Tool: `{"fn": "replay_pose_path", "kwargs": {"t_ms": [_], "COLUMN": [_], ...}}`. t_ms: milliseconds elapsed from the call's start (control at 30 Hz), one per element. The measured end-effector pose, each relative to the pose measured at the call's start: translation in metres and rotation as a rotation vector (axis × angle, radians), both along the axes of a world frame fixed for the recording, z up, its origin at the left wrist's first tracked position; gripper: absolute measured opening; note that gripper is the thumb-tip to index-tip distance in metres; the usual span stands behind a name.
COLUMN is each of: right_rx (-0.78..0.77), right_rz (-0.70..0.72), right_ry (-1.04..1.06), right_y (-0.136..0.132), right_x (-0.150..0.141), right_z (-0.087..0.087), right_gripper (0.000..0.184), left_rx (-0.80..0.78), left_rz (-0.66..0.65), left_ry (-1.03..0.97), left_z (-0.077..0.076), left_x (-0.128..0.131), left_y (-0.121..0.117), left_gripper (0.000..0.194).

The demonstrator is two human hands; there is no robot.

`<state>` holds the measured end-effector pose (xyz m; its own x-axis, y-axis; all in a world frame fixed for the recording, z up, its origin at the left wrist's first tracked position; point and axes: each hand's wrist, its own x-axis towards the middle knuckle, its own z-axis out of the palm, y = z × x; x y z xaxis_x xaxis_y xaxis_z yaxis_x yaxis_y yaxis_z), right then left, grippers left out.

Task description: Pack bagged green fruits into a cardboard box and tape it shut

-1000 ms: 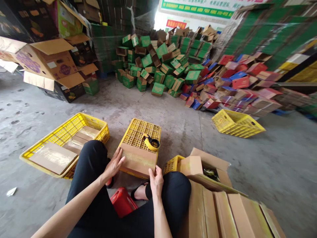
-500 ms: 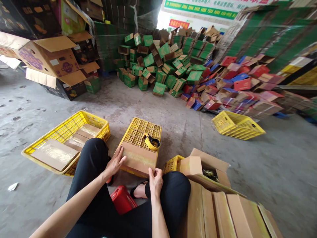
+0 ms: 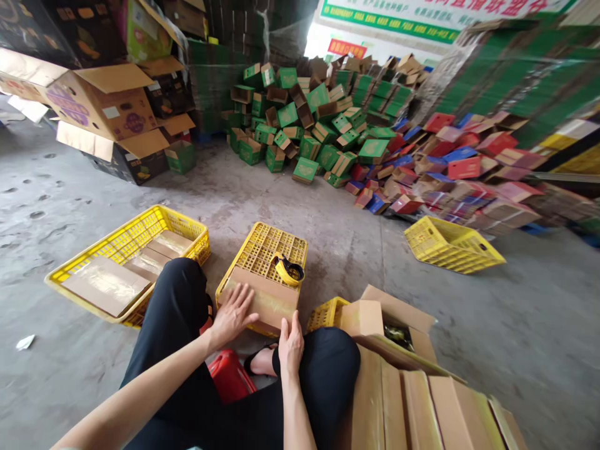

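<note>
A taped cardboard box [image 3: 274, 299] lies on an upturned yellow crate [image 3: 262, 236] between my knees. My left hand [image 3: 232, 317] rests flat on the box's left part, fingers spread, holding nothing. At the near right corner of the box is my right hand [image 3: 291, 345], its fingers stretched out against the edge and some of them hidden. Just beyond the box, a yellow-and-black tape dispenser [image 3: 288, 270] sits on the crate.
To the left, a yellow basket [image 3: 56, 280] holds flat taped boxes. An open carton [image 3: 363, 317] and a row of cartons [image 3: 417, 400] stand at my right. Another yellow basket [image 3: 452, 247] lies farther off, before heaped green boxes [image 3: 304, 170] and red and blue ones.
My left hand has slid from the box's left edge onto its top. The right hand's fingers have straightened at the corner. The view has shifted slightly.
</note>
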<state>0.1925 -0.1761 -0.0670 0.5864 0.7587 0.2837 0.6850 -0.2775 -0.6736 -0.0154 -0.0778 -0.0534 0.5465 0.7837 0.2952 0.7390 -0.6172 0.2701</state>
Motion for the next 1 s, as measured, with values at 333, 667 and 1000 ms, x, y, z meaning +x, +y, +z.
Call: {"fn": "replay_pose_path", "kwargs": {"t_ms": [333, 667, 1000], "right_rx": [0.009, -0.005, 0.008], "right_rz": [0.121, 0.315, 0.366], "right_ry": [-0.372, -0.337, -0.248], "right_y": [0.005, 0.003, -0.002], "right_x": [-0.014, -0.02, -0.016], "right_z": [0.021, 0.033, 0.035], "right_gripper": [0.052, 0.048, 0.045], "left_rx": [-0.061, -0.107, -0.121], "left_rz": [-0.029, -0.061, -0.059], "left_ry": [-0.03, -0.03, 0.013], "left_z": [0.004, 0.009, 0.012], "left_x": [0.033, 0.03, 0.028], "left_y": [-0.028, -0.026, -0.028], "left_gripper": [0.079, 0.081, 0.073]}}
